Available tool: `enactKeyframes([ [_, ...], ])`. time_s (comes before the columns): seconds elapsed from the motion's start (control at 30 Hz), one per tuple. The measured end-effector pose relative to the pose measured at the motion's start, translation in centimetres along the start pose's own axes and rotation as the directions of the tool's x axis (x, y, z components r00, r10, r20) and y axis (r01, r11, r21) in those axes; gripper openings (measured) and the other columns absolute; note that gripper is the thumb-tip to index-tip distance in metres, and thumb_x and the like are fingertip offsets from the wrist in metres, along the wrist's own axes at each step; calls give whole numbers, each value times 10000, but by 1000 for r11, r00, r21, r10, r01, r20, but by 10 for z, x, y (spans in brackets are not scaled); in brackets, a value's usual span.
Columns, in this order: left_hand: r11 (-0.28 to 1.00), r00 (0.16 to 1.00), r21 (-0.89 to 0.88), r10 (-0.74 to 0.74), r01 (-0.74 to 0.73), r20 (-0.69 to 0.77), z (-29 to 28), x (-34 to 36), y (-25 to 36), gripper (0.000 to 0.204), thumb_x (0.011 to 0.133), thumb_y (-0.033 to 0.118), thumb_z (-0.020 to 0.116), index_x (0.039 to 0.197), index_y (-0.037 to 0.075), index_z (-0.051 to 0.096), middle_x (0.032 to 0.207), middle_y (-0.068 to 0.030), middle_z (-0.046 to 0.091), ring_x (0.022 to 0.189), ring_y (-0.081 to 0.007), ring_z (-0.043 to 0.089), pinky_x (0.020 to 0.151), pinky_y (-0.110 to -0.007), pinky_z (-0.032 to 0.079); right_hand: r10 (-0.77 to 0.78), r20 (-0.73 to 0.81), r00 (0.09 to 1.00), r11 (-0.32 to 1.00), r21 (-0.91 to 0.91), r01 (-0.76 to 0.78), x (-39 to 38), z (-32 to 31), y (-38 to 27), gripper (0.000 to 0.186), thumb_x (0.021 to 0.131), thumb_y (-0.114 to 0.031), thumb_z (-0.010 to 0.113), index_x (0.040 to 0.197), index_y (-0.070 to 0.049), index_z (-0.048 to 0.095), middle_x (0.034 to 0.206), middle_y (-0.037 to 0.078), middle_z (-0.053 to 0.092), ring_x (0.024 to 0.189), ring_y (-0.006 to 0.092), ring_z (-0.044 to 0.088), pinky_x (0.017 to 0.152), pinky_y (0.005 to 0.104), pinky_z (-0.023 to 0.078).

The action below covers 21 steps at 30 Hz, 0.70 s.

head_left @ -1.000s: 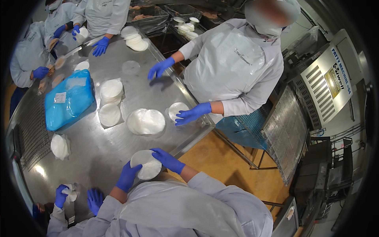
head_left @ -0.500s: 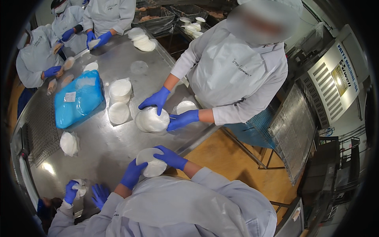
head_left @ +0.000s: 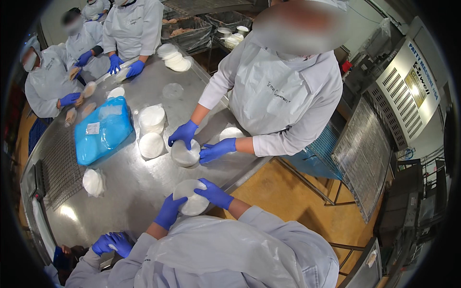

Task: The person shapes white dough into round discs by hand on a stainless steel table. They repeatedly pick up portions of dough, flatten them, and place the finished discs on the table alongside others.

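Observation:
Both my gloved hands hold a stack of round white sheets (head_left: pixel 193 198) over the near edge of the steel table. My left hand (head_left: pixel 170 211) grips the stack's left edge. My right hand (head_left: pixel 214 193) is closed on its upper right edge, thumb across the top. Just beyond, a co-worker's blue-gloved hands are at another round white stack (head_left: pixel 185 153); one hand rests over its top left, the other lies beside its right edge. Two more white stacks, one (head_left: pixel 152 119) behind the other (head_left: pixel 151 145), lie to the left of that one.
A blue plastic-wrapped package (head_left: pixel 103 129) sits left on the steel table (head_left: pixel 144 180), near a wire rack (head_left: pixel 62 173). A small bagged white stack (head_left: pixel 93 182) lies in front. At lower left are another worker's hands (head_left: pixel 113 244). Several workers stand at the far end.
The whole view has shifted slightly. My hands still hold the stack. The co-worker opposite has moved a hand over the stack's top, and the lower-left worker's hands have come together.

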<state>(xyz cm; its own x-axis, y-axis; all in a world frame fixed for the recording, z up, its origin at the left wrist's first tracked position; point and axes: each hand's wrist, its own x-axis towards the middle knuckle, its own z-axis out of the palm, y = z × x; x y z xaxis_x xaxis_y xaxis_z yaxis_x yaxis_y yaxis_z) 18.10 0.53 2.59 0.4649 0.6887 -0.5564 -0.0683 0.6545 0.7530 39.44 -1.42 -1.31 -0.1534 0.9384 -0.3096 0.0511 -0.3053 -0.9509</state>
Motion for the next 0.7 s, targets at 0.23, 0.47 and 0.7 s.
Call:
enactKeyframes([
  [0.23, 999, 998, -1, -37, 37, -57, 6, -8, 5, 425, 852, 164, 666, 1210, -29, 544, 1103, -97, 624, 985, -178, 613, 827, -308, 501, 52, 21, 998, 995, 89, -54, -9, 8, -21, 449, 900, -284, 639, 1234, -30, 478, 1144, 121, 573, 1057, 193, 551, 894, 328, 452],
  [0.47, 998, 996, -52, -42, 38, -75, 1, 1, -4, 462, 819, 146, 697, 1217, -27, 537, 1113, -124, 623, 977, -210, 622, 820, -315, 515, 30, 22, 999, 997, 68, -31, -7, 7, -22, 457, 899, -282, 643, 1231, -16, 475, 1144, 125, 571, 1055, 189, 551, 889, 326, 456],
  [0.7, 998, 999, -54, -21, 19, -34, -7, 3, -10, 458, 827, 149, 687, 1219, -31, 534, 1114, -124, 623, 968, -214, 623, 818, -316, 513, -16, 16, 1000, 997, 70, 15, -5, 8, -4, 457, 912, -258, 630, 1264, -13, 470, 1153, 115, 572, 1046, 183, 554, 907, 316, 456],
])
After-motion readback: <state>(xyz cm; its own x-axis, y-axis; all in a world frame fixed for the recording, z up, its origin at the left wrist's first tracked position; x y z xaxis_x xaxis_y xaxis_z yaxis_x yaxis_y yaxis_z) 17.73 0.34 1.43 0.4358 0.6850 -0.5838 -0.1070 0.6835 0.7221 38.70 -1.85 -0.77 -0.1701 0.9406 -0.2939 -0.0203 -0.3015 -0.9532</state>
